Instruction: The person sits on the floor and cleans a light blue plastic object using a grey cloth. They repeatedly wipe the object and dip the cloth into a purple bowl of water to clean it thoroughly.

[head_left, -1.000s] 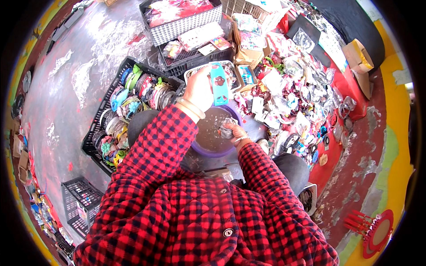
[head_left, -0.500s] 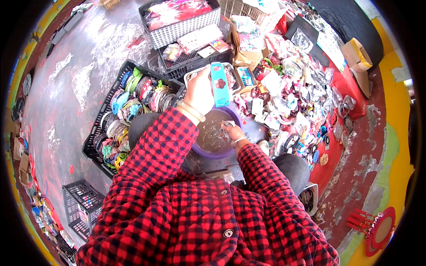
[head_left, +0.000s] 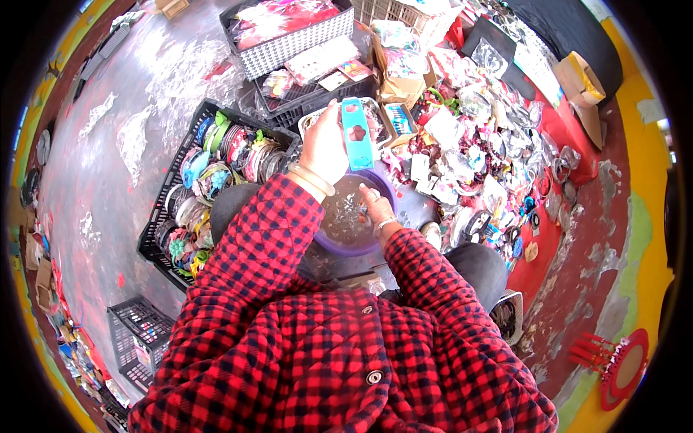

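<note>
While the left hand (head_left: pixel 325 150) pinches blue card (head_left: pixel 357 135), the right hand (head_left: pixel 378 208) has spread, grey wad gone.

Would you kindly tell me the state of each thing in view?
Left grip: closed on the blue strip
Right grip: over the basin, hold unclear
Blue strip: held up, with cut-outs
Basin: holding murky water
Black crate: filled with headbands
Grey basket: filled with wrapped goods
Jacket: closed in front
</note>
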Motion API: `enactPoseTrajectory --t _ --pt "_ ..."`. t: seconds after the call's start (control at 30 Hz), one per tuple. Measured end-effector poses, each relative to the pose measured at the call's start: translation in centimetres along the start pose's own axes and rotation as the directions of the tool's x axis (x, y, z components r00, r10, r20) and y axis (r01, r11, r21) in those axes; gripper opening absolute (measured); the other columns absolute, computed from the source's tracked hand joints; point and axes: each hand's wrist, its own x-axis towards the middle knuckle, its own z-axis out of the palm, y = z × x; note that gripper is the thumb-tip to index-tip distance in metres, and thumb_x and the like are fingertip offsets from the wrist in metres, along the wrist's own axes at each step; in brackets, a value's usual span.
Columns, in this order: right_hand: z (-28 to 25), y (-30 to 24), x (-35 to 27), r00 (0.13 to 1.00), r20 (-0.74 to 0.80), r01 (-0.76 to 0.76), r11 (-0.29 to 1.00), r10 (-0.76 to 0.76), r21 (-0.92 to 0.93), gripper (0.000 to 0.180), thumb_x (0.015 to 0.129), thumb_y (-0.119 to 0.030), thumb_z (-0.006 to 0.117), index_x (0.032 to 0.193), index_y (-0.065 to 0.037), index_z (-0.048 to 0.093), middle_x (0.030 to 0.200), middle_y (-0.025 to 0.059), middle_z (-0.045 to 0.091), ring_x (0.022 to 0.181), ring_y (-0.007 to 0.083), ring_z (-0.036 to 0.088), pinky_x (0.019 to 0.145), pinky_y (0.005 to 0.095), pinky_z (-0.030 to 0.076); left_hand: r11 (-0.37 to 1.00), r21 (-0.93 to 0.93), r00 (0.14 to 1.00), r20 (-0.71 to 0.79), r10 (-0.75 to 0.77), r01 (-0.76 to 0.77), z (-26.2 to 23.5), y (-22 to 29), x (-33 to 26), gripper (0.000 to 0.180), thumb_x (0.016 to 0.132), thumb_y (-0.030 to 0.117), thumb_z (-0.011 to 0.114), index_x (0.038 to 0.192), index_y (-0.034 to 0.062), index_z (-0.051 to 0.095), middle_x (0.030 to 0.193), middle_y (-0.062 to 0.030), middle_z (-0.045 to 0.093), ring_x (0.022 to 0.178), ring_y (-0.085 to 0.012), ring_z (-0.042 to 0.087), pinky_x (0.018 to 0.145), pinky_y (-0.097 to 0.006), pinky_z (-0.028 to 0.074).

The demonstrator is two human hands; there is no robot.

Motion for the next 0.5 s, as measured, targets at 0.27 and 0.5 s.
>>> enactPoseTrajectory --t 0.27,0.5 --pt "0.2 -1.2 -1.2 1.0 0.019 -0.003 0.989 0.006 -0.147 0.031 0.076 -0.028 0.064 0.093 -0.003 0.058 0.08 0.0057 0.058 0.064 0.0166 0.055 0.052 0.031 0.046 0.999 -0.035 1.0 0.006 -0.003 0.003 -0.4 0.0 0.4 0.041 0.097 0.036 0.029 0.1 0.0013 0.051 0.083 -0.0187 0.062 0.071 -0.0289 0.061 0.069 -0.04 0.05" --pt "0.5 -1.6 -1.9 0.997 -0.043 0.055 0.996 -0.058 -0.068 0.026 0.075 -0.024 0.062 0.088 -0.002 0.06 0.075 0.0041 0.058 0.061 0.0151 0.054 0.052 0.0292 0.045 0.995 -0.092 0.999 -0.018 0.028 -0.029 -0.8 -0.2 0.8 0.041 0.097 0.031 0.03 0.108 -0.0037 0.047 0.1 -0.0196 0.056 0.093 -0.0295 0.057 0.087 -0.043 0.046"
